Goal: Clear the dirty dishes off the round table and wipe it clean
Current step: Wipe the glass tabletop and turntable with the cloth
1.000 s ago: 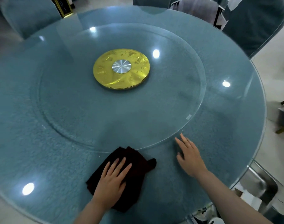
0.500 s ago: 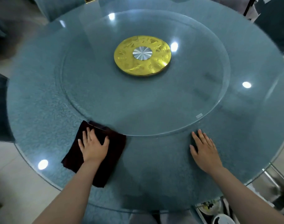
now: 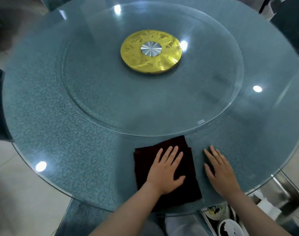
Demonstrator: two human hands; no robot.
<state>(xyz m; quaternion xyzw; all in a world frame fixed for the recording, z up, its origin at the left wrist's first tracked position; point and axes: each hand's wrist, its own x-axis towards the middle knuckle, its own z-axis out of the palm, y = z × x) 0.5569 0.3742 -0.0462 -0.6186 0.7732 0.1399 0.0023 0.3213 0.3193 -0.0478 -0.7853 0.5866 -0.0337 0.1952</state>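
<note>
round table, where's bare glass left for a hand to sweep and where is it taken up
Bare: the outer ring of the round table left of the dark cloth, and the turntable glass around the gold hub. Crowded: the near edge, where the left hand presses the cloth and the right hand lies flat beside it.

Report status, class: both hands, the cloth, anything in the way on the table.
Left hand flat on dark cloth, pressing it to round table. Right hand flat on bare glass beside it. No dishes on top.
</note>
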